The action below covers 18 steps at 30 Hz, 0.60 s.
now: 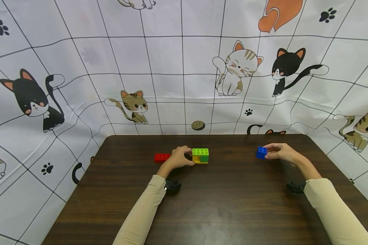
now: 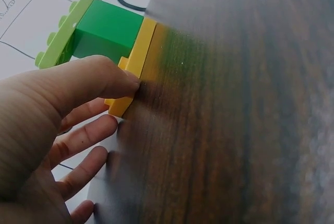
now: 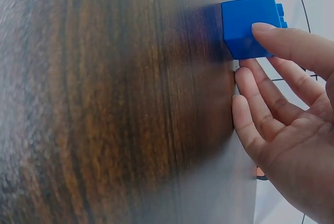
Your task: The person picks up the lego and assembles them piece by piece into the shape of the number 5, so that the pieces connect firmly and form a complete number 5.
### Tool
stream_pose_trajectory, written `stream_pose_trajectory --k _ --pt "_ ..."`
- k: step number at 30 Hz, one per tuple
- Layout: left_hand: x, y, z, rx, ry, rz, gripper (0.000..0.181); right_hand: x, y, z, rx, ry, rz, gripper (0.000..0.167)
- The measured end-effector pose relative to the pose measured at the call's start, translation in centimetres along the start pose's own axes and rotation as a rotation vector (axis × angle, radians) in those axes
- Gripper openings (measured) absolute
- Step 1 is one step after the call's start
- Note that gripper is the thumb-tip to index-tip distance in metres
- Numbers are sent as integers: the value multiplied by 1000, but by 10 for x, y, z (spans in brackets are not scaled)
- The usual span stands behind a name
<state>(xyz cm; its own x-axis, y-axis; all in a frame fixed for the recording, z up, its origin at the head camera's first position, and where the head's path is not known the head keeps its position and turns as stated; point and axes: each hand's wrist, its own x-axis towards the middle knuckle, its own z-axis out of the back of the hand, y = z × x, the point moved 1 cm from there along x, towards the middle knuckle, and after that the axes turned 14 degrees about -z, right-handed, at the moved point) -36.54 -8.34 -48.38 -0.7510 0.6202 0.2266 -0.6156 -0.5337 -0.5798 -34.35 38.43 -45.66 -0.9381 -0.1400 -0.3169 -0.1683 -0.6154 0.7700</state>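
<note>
A small stack of toy building bricks [image 1: 200, 152] stands on the table, a lime-green brick [image 2: 65, 33] on top, a green brick [image 2: 109, 23] in the middle and a flat yellow brick [image 2: 141, 49] underneath. My left hand [image 1: 180, 157] grips the stack's left end, its thumb on the yellow brick; the index fingertip is hidden in the left wrist view. Far to the right, my right hand [image 1: 281, 152] pinches a blue brick [image 3: 248, 28] between thumb and fingers. That brick is at the tabletop, its studs facing up in the head view.
A red brick [image 1: 162, 157] lies just left of my left hand. The dark wooden table [image 1: 220, 197] ends at a white cat-print sheet [image 1: 199, 85] hung behind it and along the sides. Both wrists carry black bands.
</note>
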Motion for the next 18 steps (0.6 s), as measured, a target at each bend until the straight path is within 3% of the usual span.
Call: stream_pose_trajectory --k 18 --pt "-1 0 0 -17 0 1 34 0 4 -2 10 16 -8 55"
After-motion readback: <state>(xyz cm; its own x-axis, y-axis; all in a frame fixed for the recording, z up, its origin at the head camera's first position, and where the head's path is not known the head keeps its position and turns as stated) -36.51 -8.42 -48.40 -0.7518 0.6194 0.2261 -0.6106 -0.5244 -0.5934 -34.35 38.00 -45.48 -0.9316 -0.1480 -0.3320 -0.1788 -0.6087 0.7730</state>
